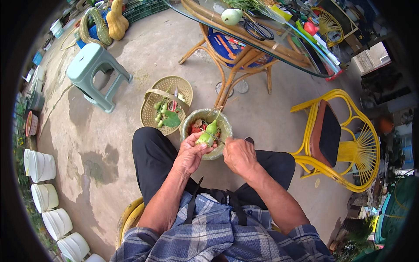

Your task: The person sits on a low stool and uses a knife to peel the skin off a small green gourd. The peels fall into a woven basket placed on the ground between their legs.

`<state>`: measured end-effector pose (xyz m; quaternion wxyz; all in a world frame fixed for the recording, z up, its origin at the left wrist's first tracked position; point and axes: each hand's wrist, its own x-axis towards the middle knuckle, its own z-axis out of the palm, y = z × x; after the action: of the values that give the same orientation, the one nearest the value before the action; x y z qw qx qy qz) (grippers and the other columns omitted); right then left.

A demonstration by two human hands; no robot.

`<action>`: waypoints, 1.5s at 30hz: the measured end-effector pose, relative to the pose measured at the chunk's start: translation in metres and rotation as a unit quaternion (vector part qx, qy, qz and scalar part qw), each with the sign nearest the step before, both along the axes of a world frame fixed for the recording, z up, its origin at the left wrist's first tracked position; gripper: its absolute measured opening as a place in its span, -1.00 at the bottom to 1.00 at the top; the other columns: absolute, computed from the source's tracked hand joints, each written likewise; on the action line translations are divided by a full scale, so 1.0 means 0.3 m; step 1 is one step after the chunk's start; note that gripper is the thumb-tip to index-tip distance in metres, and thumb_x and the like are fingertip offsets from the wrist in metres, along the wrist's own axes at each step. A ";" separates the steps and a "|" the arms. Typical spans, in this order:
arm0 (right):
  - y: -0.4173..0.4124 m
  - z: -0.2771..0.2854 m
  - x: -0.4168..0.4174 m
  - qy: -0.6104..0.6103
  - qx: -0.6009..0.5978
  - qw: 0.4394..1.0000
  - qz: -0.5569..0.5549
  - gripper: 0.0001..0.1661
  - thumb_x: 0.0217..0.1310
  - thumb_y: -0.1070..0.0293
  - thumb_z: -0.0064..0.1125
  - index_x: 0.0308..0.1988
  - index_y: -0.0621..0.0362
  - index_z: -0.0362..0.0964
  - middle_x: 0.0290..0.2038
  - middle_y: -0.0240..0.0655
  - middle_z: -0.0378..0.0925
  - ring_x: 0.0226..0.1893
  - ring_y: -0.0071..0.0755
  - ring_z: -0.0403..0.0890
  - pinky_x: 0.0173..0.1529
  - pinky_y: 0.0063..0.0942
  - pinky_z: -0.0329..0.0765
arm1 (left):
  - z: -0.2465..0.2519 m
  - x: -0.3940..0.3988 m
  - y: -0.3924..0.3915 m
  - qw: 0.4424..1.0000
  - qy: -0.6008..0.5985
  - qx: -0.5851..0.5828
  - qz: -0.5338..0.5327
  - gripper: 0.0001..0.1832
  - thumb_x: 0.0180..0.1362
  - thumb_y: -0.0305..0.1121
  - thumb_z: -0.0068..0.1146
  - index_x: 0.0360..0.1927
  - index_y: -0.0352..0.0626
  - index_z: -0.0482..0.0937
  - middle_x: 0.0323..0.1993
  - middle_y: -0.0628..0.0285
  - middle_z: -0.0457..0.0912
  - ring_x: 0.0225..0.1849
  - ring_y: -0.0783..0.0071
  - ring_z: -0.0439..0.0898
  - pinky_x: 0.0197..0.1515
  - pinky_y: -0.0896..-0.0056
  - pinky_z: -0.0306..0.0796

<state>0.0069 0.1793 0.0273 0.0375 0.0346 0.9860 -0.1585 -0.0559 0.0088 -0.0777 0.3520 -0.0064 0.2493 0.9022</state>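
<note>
My left hand [191, 154] holds a small green gourd [208, 133] by its wide end, its stem pointing up and away. Part of the gourd's wide end looks pale. My right hand [240, 155] is closed around a thin tool, probably a small knife [212, 134], whose narrow blade lies across the gourd; the handle is hidden in the fist. Beneath both hands stands a lined bucket [226, 123] with red and brown scraps in it. Left of the bucket, a woven basket [186, 88] holds small green gourds [160, 115], a green leaf [172, 119] and red-handled scissors [172, 104].
A glass-topped rattan table [209, 16] stands ahead, bearing a pale gourd [231, 16] and black scissors [257, 30]. A plastic stool [85, 62] is at the left, a yellow rattan chair [348, 160] at the right. White buckets [45, 198] line the far left; large squashes [117, 23] lie beyond.
</note>
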 end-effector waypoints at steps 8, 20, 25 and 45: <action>-0.063 -0.033 0.056 0.024 -0.018 0.999 -0.012 -0.82 0.19 0.38 0.16 -0.37 0.30 0.46 -0.44 0.07 0.60 -0.42 0.18 0.67 -0.29 0.02 0.59 | 0.005 -0.004 0.002 1.000 -0.004 -0.011 0.009 -0.56 0.19 -0.60 0.28 0.15 -0.29 0.49 0.01 -0.02 0.67 -0.03 0.09 0.73 -0.05 0.36 0.71; 0.027 -0.033 -0.006 0.098 0.031 0.994 -0.035 -0.85 0.24 0.40 0.11 -0.37 0.25 0.42 -0.43 0.02 0.59 -0.45 0.13 0.69 -0.35 -0.03 0.61 | 0.016 -0.010 0.000 0.999 -0.024 0.031 -0.019 -0.58 0.25 -0.54 0.25 0.17 -0.33 0.48 0.05 -0.04 0.64 0.02 0.04 0.71 -0.01 0.36 0.71; 0.033 -0.057 -0.012 0.079 0.037 0.996 -0.033 -0.85 0.21 0.40 0.13 -0.36 0.27 0.43 -0.42 0.04 0.60 -0.43 0.15 0.69 -0.33 -0.01 0.61 | 0.002 -0.012 0.001 0.999 -0.021 0.025 -0.019 -0.57 0.24 -0.54 0.26 0.18 -0.33 0.48 0.05 -0.03 0.64 0.00 0.06 0.72 0.00 0.34 0.71; -0.059 -0.051 0.046 0.054 -0.034 0.998 -0.018 -0.82 0.21 0.38 0.14 -0.39 0.27 0.44 -0.44 0.03 0.59 -0.43 0.19 0.65 -0.31 0.03 0.58 | 0.010 -0.010 -0.002 1.000 -0.004 0.002 0.002 -0.56 0.27 -0.45 0.26 0.17 -0.40 0.46 0.03 -0.04 0.66 -0.03 0.17 0.73 -0.04 0.38 0.71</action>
<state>0.0206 0.1615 0.0119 -0.0175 0.0428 0.9799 -0.1938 -0.0590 0.0081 -0.0745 0.3510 -0.0100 0.2459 0.9035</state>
